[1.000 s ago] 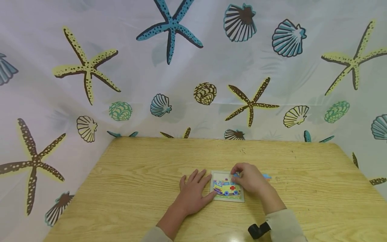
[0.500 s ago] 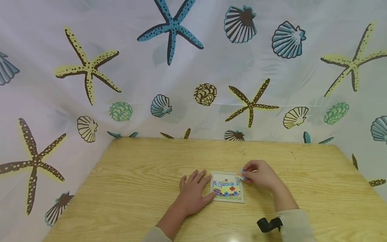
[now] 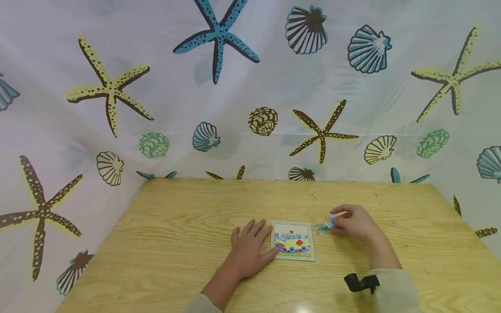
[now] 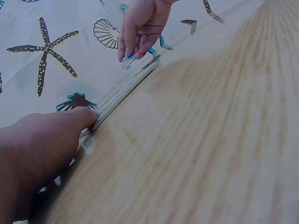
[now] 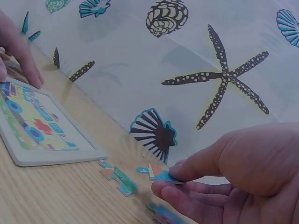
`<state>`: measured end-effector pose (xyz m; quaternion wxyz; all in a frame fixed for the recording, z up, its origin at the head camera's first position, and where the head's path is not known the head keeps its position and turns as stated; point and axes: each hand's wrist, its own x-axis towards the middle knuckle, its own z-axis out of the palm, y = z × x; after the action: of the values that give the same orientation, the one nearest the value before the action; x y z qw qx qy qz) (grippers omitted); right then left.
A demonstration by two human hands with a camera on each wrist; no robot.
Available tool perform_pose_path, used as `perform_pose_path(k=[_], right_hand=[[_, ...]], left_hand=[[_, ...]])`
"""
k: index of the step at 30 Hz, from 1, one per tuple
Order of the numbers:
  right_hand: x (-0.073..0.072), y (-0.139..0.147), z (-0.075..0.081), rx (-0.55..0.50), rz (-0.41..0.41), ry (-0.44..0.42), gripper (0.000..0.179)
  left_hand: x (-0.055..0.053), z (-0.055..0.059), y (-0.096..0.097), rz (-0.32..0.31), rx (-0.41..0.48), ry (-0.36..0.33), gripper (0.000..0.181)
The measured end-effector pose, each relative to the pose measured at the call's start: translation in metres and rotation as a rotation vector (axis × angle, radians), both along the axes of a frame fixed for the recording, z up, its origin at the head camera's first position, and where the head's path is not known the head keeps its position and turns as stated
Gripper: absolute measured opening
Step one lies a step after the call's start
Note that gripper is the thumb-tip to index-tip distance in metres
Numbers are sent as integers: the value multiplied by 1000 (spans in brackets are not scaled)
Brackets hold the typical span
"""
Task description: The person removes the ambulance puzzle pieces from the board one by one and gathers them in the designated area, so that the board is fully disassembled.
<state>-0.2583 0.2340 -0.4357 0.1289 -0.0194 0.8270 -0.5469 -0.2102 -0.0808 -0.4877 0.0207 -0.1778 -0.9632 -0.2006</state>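
Observation:
A square jigsaw puzzle tray (image 3: 293, 258) lies on the wooden table, its lower part filled with a yellow ambulance picture and its upper part bare. My left hand (image 3: 250, 252) lies flat at the tray's left side, the thumb (image 4: 84, 116) on its edge. To the right of the tray, my right hand (image 3: 356, 224) pinches a blue and orange puzzle piece (image 5: 161, 173) between thumb and fingers, just above the table. A green and blue puzzle piece (image 5: 120, 179) lies by the tray's corner. Another loose piece (image 5: 167, 216) is partly seen below the right hand, blurred.
The wooden table (image 3: 188, 217) reaches back to a white curtain (image 3: 235, 100) printed with starfish and shells, which also hangs along both sides. A black curved mount (image 3: 362, 282) sticks out from the right sleeve.
My right hand has moved right, from over the tray's upper right corner to beside it, with a puzzle piece between its fingers. The left hand stays in place.

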Motion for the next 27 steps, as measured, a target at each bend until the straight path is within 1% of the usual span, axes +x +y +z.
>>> perform_pose_path(k=[5,10,15,19,23,27], right_hand=[[0,14,1,0,-21,-2,39],[0,29,-2,-15,-41,-22,41],[3,40,-3,-22,-98,-62,43],[5,45,0,-6,-147,-91,46],[7,48,2,18,-173,-96,49],[7,50,1,29,-216,-100,47]], left_hand=[[-1,-1,0,8,-3,0,64],[-1,-2,0,4,8,1,64],[-1,-1,0,-3,15,-3,64],[0,0,0,-3,20,-5,64],[1,1,0,-3,15,-1,63],[1,1,1,-2,10,6,64]])
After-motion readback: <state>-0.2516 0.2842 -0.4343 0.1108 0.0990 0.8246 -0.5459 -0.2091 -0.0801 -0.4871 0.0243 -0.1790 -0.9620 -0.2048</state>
